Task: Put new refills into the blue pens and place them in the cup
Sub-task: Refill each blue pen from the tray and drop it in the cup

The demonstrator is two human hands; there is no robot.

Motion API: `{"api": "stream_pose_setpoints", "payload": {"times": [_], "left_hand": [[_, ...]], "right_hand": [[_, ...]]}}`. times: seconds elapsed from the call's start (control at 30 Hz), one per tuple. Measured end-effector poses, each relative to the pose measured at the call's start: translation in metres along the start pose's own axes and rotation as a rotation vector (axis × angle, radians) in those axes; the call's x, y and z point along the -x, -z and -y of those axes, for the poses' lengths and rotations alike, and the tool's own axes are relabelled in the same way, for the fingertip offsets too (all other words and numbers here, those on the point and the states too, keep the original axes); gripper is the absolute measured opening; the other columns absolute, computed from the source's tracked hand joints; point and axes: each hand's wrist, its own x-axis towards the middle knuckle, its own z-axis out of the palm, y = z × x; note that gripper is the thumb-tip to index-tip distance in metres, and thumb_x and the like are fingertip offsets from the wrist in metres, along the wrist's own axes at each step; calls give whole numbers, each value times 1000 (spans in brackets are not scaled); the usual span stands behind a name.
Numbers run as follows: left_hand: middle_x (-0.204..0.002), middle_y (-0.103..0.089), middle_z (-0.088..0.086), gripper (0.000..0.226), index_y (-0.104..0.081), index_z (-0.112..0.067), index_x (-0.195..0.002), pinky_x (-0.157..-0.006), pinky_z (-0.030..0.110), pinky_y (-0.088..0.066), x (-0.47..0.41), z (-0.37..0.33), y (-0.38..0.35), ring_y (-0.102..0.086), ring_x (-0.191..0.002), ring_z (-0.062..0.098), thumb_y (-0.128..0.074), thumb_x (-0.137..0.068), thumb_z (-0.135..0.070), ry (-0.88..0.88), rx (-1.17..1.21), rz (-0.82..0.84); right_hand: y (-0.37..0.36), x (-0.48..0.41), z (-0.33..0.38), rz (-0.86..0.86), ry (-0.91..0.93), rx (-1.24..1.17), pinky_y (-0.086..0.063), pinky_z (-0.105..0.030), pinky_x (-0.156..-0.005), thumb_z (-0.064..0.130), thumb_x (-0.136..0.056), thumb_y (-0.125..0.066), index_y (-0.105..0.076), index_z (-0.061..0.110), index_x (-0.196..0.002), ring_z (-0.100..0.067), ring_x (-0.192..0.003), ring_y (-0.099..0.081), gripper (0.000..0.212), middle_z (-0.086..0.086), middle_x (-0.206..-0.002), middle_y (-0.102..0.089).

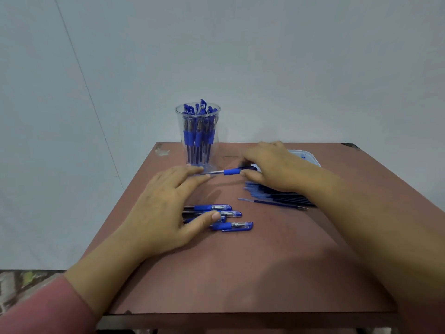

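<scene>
Pale wall backs a reddish-brown table (265, 273). At its far edge, left of centre, stands the clear cup (180, 141), already packed with upright blue pens, so most of the job looks done.

Just in front of the cup's base, the right hand (272, 165) pinches a pen (231, 171) between thumb and fingers. The pen lies level, its metal tip pointing left, and no cap shows on it. The left hand (163, 203) is spread with straight fingers; its fingertips reach the tip end of that pen, though I cannot tell whether they touch it. It grips nothing.

Under and beside the left thumb, four capped pens (216, 214) lie side by side on the near middle of the table. To the right, partly under the right wrist, lies a heap of refills (279, 196), one lying loose on its near side. A pale tray (310, 157) sits beyond them at the far right.

As I judge it, the held pen is mid-assembly or close to finished, and it must then go into the cup. The four lying pens seem to be left to do, with refills in plenty for them.
</scene>
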Motion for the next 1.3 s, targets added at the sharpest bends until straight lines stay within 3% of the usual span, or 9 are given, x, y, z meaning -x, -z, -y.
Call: {"api": "stream_pose_setpoints", "payload": {"times": [0.07, 0.13, 0.2, 0.3, 0.47, 0.77, 1.0, 1.17, 1.3], "left_hand": [[-134, -53, -4, 58, -58, -22, -129, -102, 33, -38, -8, -3, 1, -49, -123, 15, -53, -86, -59, -41, -39, -55], [-130, -57, -5, 52, -59, -22, -127, -98, 37, -44, -19, -6, 1, -54, -118, 16, -55, -87, -55, -84, -48, -27], [-124, -61, -10, 47, -59, -24, -126, -94, 32, -47, -31, -9, 1, -58, -112, 11, -54, -89, -53, -109, -11, 39], [-114, -64, -18, 41, -61, -31, -121, -89, 22, -48, -48, -17, 0, -59, -103, 2, -54, -88, -53, -37, 101, 109], [-83, -65, -21, 33, -65, -35, -99, -69, 31, -55, -60, -20, -15, -63, -75, 6, -57, -78, -59, 52, 309, 43], [-83, -65, -20, 26, -67, -34, -104, -66, 23, -49, -49, -11, -29, -62, -76, 8, -57, -84, -47, 53, 400, -33], [-63, -57, -17, 8, -66, -34, -94, -52, 13, -37, -50, -10, -31, -46, -52, 9, -63, -87, -36, 115, 505, 52], [-56, -53, -13, 8, -68, -33, -94, -50, 11, -34, -49, -10, -28, -42, -49, 6, -65, -87, -31, 126, 565, 80], [-68, -60, -12, 12, -66, -41, -96, -51, 20, -43, -48, -10, -27, -53, -56, 13, -62, -85, -40, 88, 523, 55]], "right_hand": [[11, 18, 2, -45, 15, -10, -21, -13, -74, 33, -96, -51, -57, 28, -94, -4, -83, -41, 8, 21, -85, -53], [14, 32, 3, -83, 39, -46, -28, -17, -73, 29, -96, -51, -62, 25, -92, -7, -78, -41, 12, 17, -82, -54], [8, 41, 2, -120, 66, -109, -37, -28, -75, 29, -94, -51, -68, 18, -95, -13, -77, -48, 20, 9, -83, -61], [-7, 52, 0, -203, 21, -261, -40, -23, -74, 33, -94, -50, -68, 19, -96, -9, -79, -50, 23, 13, -84, -61], [-19, 57, 4, -288, -58, -477, -42, -19, -77, 29, -95, -56, -67, 26, -98, -7, -86, -54, 12, 14, -87, -63], [-26, 49, 1, -393, 0, -513, -42, -12, -76, 22, -86, -70, -72, 23, -100, -5, -88, -54, 15, 14, -86, -63], [-26, 46, -4, -397, 53, -414, -41, -11, -75, 26, -84, -65, -72, 19, -97, -2, -84, -54, 16, 21, -82, -59], [-24, 47, -4, -400, 83, -402, -44, -21, -73, 26, -84, -65, -73, 18, -95, -8, -79, -55, 16, 13, -82, -64], [-25, 50, -3, -348, 27, -508, -47, -25, -72, 30, -83, -66, -71, 26, -93, -9, -82, -60, 12, 12, -84, -65]]}}
